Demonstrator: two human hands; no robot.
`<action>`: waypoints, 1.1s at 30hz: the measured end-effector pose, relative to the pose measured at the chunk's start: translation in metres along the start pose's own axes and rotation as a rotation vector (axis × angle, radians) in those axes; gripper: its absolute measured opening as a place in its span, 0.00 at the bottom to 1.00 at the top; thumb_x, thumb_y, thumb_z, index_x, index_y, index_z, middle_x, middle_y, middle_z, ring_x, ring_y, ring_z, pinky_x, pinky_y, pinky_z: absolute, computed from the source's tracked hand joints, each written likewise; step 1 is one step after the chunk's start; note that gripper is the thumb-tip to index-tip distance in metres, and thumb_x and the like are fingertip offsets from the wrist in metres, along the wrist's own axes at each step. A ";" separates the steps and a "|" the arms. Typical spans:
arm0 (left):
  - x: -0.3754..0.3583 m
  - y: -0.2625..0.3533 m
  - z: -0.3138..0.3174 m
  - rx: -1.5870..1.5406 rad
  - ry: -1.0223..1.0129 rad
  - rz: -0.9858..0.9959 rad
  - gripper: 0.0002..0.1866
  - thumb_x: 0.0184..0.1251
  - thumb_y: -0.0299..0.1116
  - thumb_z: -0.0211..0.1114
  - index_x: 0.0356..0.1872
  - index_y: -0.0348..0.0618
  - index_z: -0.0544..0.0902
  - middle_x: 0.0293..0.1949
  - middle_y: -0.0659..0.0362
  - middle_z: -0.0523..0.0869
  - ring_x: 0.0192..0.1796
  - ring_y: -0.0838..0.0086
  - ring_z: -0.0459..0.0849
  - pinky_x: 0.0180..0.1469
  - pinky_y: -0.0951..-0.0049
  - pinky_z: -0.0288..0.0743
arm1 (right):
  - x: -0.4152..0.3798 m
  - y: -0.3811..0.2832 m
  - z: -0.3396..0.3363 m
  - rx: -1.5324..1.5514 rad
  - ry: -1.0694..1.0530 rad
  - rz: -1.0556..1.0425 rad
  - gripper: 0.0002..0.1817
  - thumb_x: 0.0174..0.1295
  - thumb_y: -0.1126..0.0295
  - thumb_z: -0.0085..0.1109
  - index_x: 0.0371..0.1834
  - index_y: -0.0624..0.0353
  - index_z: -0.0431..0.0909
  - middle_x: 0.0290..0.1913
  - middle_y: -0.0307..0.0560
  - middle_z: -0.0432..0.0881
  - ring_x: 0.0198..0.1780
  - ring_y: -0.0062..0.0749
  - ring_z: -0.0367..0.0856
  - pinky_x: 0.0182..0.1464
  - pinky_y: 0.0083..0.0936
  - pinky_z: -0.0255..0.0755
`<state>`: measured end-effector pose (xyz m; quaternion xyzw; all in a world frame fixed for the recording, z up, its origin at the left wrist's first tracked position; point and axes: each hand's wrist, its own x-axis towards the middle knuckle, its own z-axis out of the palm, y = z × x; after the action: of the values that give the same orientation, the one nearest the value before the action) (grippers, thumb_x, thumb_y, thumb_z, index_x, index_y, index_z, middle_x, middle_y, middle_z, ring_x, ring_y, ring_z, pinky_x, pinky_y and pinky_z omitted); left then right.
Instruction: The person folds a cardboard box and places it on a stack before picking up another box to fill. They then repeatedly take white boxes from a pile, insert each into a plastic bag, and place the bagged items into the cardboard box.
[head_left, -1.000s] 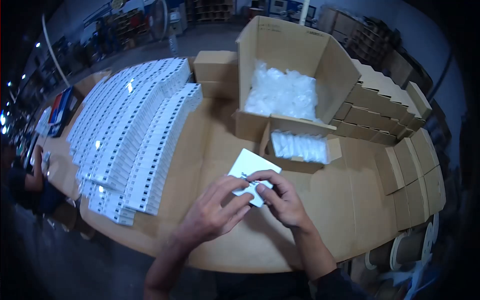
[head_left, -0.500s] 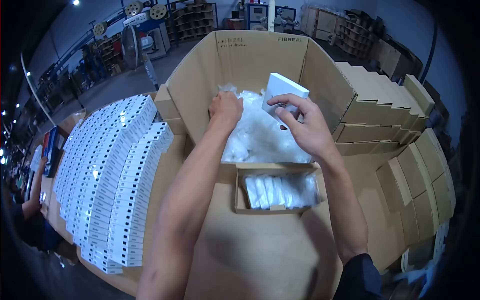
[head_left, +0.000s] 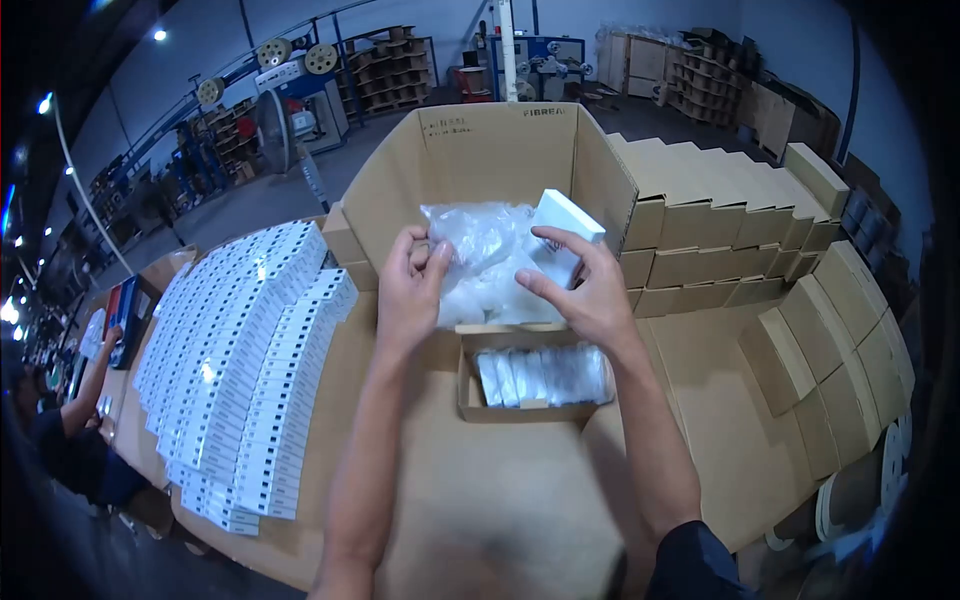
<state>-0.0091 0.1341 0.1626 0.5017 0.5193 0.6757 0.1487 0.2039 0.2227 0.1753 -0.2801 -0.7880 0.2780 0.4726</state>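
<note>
My left hand (head_left: pixel 410 285) is closed, its thumb and fingers pinching the edge of a clear plastic bag (head_left: pixel 475 235). The crumpled bag hangs above more clear bags (head_left: pixel 470 305) inside a large cardboard box (head_left: pixel 500 160). In my right hand (head_left: pixel 595 295) is a thin white box (head_left: pixel 570 215), tilted and partly hidden by the hand. That hand's thumb and index finger are apart, while its other fingers are hidden behind. Just below both hands stands a small open carton (head_left: pixel 530 412) with a row of bagged flat items (head_left: pixel 545 375) in it.
Rows of stacked white boxes (head_left: pixel 235 350) with dark square marks stand to the left. Brown cartons (head_left: pixel 720 235) are stacked at the right, with more cartons (head_left: pixel 840 350) nearer me. A co-worker's arm (head_left: pixel 95 375) shows at far left. Machinery (head_left: pixel 290 75) stands behind.
My left hand has come up out of the large box with a plastic bag and turned. My right hand, still with the white box, has moved slightly lower. The view has tilted up.
</note>
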 end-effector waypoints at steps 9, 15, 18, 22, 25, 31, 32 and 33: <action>-0.203 0.058 0.005 -0.132 0.251 -0.143 0.12 0.81 0.33 0.63 0.53 0.37 0.74 0.34 0.63 0.85 0.31 0.87 0.80 0.32 0.84 0.73 | -0.159 -0.052 0.021 0.529 -0.124 0.233 0.14 0.67 0.59 0.74 0.37 0.61 0.92 0.28 0.33 0.80 0.36 0.18 0.68 0.38 0.22 0.63; -0.281 0.079 0.011 -0.220 0.300 -0.113 0.16 0.78 0.40 0.68 0.49 0.38 0.76 0.40 0.63 0.84 0.42 0.84 0.80 0.46 0.79 0.76 | -0.233 -0.072 0.022 0.708 -0.119 0.363 0.15 0.70 0.59 0.71 0.42 0.63 0.91 0.44 0.38 0.80 0.35 0.18 0.71 0.39 0.19 0.68; -0.301 0.081 0.006 -0.249 0.317 -0.224 0.16 0.79 0.43 0.66 0.46 0.38 0.77 0.38 0.64 0.83 0.42 0.86 0.79 0.45 0.81 0.75 | -0.266 -0.075 0.011 0.502 -0.314 0.265 0.14 0.67 0.61 0.74 0.42 0.63 0.91 0.52 0.44 0.79 0.38 0.20 0.75 0.42 0.20 0.71; -0.324 0.059 -0.013 -0.378 0.409 -0.280 0.17 0.82 0.45 0.62 0.42 0.39 0.76 0.36 0.65 0.80 0.40 0.86 0.77 0.43 0.79 0.73 | -0.293 -0.092 -0.002 0.403 -0.339 0.362 0.10 0.68 0.68 0.72 0.35 0.65 0.89 0.50 0.49 0.83 0.47 0.28 0.80 0.49 0.25 0.74; -0.334 0.047 -0.013 -0.190 0.490 -0.154 0.16 0.84 0.44 0.59 0.40 0.40 0.76 0.38 0.61 0.79 0.40 0.80 0.76 0.43 0.72 0.74 | -0.308 -0.087 0.004 0.476 -0.272 0.304 0.09 0.68 0.69 0.72 0.37 0.66 0.89 0.54 0.52 0.81 0.47 0.30 0.81 0.48 0.27 0.76; -0.334 0.101 -0.030 0.714 0.293 0.430 0.19 0.62 0.37 0.77 0.47 0.37 0.81 0.45 0.49 0.82 0.48 0.54 0.82 0.53 0.59 0.77 | -0.304 -0.094 -0.003 0.210 -0.229 0.022 0.08 0.61 0.72 0.74 0.38 0.67 0.89 0.63 0.60 0.80 0.55 0.46 0.83 0.56 0.36 0.79; -0.329 0.110 -0.031 0.731 0.158 0.408 0.19 0.62 0.37 0.77 0.47 0.37 0.82 0.46 0.49 0.83 0.49 0.54 0.82 0.54 0.58 0.77 | -0.304 -0.097 -0.005 0.174 -0.242 -0.007 0.08 0.60 0.73 0.75 0.38 0.67 0.89 0.64 0.61 0.79 0.57 0.49 0.83 0.57 0.38 0.79; -0.322 0.118 -0.031 0.745 0.025 0.388 0.18 0.62 0.36 0.77 0.46 0.37 0.82 0.46 0.49 0.84 0.50 0.53 0.83 0.54 0.57 0.77 | -0.303 -0.097 -0.006 0.152 -0.246 -0.029 0.08 0.60 0.73 0.75 0.38 0.67 0.89 0.64 0.61 0.79 0.58 0.50 0.83 0.58 0.39 0.79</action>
<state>0.1490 -0.1650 0.0957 0.6014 0.6257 0.4631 -0.1796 0.3119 -0.0570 0.0673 -0.1956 -0.8206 0.3623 0.3964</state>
